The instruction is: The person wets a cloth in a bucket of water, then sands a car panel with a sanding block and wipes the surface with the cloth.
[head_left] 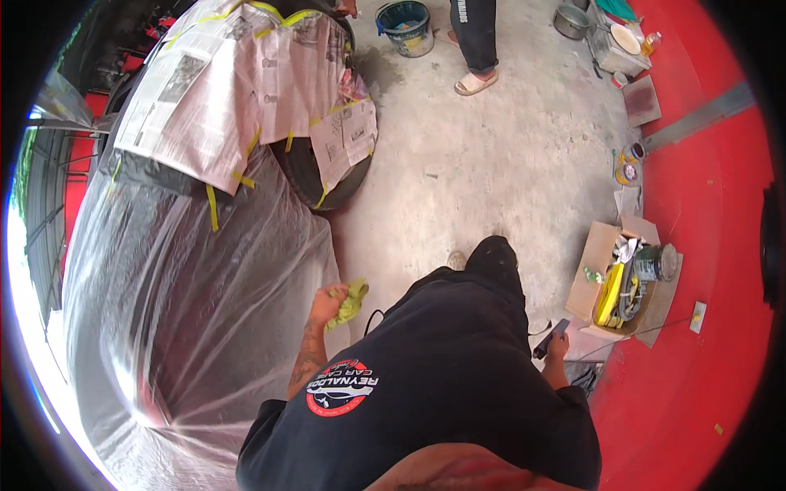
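Note:
In the head view, my left hand (326,301) grips a crumpled yellow-green cloth (352,304) beside a vehicle covered in clear plastic sheeting (188,303). Higher on the vehicle, newspaper sheets (188,106) are held with yellow tape around a wheel (329,184). Lower right, my right hand (557,346) holds a dark, elongated object (550,335), too small to identify surely, near a cardboard box (588,270) of bottles, cans and rolled items.
Another person's leg (475,37) in a white slipper stands on the concrete floor (450,155), beside a bucket (413,41). Along the red wall (688,368) sit a metal pot (571,23), small cans (628,172) and other containers. Another hand (348,8) shows at the top.

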`<control>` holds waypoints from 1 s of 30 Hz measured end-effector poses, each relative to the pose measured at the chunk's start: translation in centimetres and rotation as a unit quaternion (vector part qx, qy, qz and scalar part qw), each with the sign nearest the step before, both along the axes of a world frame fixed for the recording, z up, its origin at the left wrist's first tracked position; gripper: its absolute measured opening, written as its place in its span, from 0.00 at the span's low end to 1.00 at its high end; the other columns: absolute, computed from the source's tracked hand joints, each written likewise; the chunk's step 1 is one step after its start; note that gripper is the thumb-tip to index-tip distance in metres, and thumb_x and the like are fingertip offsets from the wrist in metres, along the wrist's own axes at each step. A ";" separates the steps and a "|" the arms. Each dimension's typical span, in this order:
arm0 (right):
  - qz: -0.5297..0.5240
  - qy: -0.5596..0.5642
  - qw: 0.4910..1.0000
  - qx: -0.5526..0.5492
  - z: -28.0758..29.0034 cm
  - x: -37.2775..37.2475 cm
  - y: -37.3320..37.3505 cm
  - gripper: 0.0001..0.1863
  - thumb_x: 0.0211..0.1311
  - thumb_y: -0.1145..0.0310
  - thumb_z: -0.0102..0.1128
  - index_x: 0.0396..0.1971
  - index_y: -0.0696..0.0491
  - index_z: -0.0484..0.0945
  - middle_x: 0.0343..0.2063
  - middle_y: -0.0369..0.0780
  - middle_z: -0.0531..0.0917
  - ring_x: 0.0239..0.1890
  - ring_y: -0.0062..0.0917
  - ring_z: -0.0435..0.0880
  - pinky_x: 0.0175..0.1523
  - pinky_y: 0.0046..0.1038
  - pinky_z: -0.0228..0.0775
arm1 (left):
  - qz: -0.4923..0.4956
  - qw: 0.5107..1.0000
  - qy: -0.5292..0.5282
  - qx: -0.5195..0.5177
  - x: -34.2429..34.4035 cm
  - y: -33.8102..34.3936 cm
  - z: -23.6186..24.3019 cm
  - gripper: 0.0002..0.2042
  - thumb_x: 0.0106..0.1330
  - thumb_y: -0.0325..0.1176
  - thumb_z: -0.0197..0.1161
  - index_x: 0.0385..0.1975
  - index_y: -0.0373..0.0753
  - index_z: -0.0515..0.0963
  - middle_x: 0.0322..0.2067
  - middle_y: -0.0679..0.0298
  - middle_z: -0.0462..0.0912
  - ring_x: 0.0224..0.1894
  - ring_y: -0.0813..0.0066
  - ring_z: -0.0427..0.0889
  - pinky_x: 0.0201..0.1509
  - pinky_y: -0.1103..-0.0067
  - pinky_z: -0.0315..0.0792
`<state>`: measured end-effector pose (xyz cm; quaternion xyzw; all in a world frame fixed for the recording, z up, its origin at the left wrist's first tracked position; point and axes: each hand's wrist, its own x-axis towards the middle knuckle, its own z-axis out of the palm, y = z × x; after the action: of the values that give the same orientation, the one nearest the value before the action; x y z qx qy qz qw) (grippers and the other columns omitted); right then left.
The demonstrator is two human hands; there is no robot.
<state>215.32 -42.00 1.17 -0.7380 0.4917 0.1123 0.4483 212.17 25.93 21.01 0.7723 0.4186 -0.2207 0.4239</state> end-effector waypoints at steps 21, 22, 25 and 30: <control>0.640 -0.202 0.661 0.335 18.2 68.9 54.2 0.24 0.62 0.64 0.65 0.58 0.51 0.74 0.44 0.47 0.85 0.45 0.32 0.85 0.53 0.33 0.75 | 0.050 0.978 -0.154 0.131 46.1 5.5 11.5 0.10 0.63 0.33 0.70 0.40 0.34 0.85 0.39 0.55 0.86 0.43 0.66 0.84 0.50 0.74 0.74; 0.653 -0.229 0.614 0.379 19.7 69.2 57.1 0.25 0.62 0.64 0.65 0.58 0.51 0.74 0.45 0.46 0.85 0.46 0.32 0.85 0.53 0.33 0.75 | 0.056 0.978 -0.151 0.134 47.5 6.3 11.6 0.10 0.63 0.33 0.70 0.40 0.34 0.85 0.39 0.55 0.86 0.43 0.66 0.84 0.50 0.74 0.74; 0.675 -0.178 0.535 0.476 22.3 70.2 63.9 0.25 0.63 0.66 0.65 0.60 0.54 0.74 0.50 0.44 0.82 0.51 0.27 0.81 0.58 0.31 0.71 | 0.046 0.970 -0.196 0.135 50.4 8.3 11.5 0.13 0.63 0.33 0.71 0.45 0.33 0.84 0.40 0.57 0.86 0.42 0.70 0.83 0.50 0.75 0.75; 0.748 -0.242 0.460 0.413 21.3 73.5 69.6 0.23 0.60 0.67 0.66 0.56 0.52 0.77 0.47 0.45 0.80 0.54 0.40 0.79 0.60 0.37 0.69 | 0.103 0.974 -0.195 0.059 56.8 13.2 9.2 0.25 0.62 0.35 0.72 0.57 0.31 0.77 0.38 0.61 0.84 0.38 0.77 0.80 0.46 0.79 0.75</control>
<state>288.82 27.57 22.44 -0.5493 -0.4806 0.4115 0.5459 268.95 39.14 30.25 0.7769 0.4172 0.0045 0.4716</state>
